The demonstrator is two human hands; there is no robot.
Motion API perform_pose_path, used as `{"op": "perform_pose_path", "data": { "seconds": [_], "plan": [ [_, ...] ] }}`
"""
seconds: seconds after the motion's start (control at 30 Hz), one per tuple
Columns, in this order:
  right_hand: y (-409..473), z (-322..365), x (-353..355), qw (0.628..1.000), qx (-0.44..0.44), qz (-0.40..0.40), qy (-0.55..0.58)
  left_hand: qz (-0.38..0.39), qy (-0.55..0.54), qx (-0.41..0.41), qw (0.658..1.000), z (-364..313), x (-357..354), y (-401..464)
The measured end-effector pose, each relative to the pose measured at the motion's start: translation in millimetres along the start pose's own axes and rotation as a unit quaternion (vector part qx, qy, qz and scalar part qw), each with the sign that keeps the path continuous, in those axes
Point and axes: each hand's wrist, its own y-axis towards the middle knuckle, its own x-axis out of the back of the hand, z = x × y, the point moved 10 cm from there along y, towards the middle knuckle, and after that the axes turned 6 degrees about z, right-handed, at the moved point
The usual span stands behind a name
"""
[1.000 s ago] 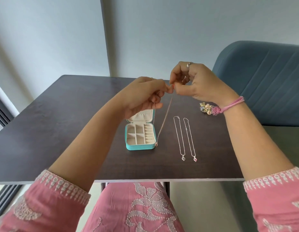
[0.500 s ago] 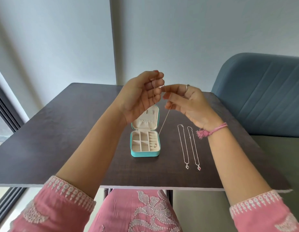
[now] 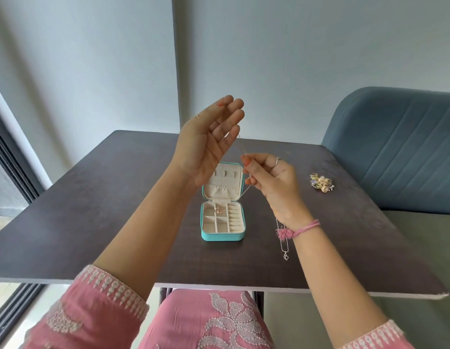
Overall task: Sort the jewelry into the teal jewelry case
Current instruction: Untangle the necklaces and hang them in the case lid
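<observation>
The teal jewelry case (image 3: 222,238) lies open on the dark table (image 3: 93,222), its lid upright. A rose-gold necklace (image 3: 247,190) hangs as a thin chain, and its pendant (image 3: 218,210) rests in a back compartment of the case. My left hand (image 3: 208,142) is raised above the case with fingers nearly straight. The chain crosses them, and the thumb seems to pinch its end against the forefinger. My right hand (image 3: 271,182) pinches the chain lower down, beside the lid. A silver necklace (image 3: 285,255) with a heart pendant lies under my right wrist, partly hidden.
A small cluster of gold and pastel jewelry (image 3: 322,183) sits at the table's right side. A blue upholstered chair (image 3: 400,147) stands behind the right edge. My pink-clothed lap is under the near edge, and a window frame runs along the left.
My left hand rose and its fingers straightened. My right hand slid lower along the chain. The pendant moved from the case's right side to a back compartment.
</observation>
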Motion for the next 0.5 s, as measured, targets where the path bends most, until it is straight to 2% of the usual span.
{"op": "perform_pose_path", "data": {
  "seconds": [0.13,0.2,0.3,0.37,0.5],
  "plan": [
    [-11,2,-7,0.998,0.021,0.022,-0.057,-0.011,0.012,-0.027,0.999,-3,2,0],
    [-15,4,-12,0.993,0.034,0.041,-0.104,-0.013,0.055,-0.038,0.998,-4,3,1],
    [-22,18,-19,0.971,0.077,0.066,-0.217,-0.007,0.143,-0.037,0.989,-2,4,1],
    [-27,30,-28,0.947,0.103,0.092,-0.289,0.001,0.164,-0.028,0.986,2,3,0],
    [-32,53,-38,0.928,0.116,0.121,-0.332,0.027,0.182,-0.007,0.983,7,2,-2]
  ]
}}
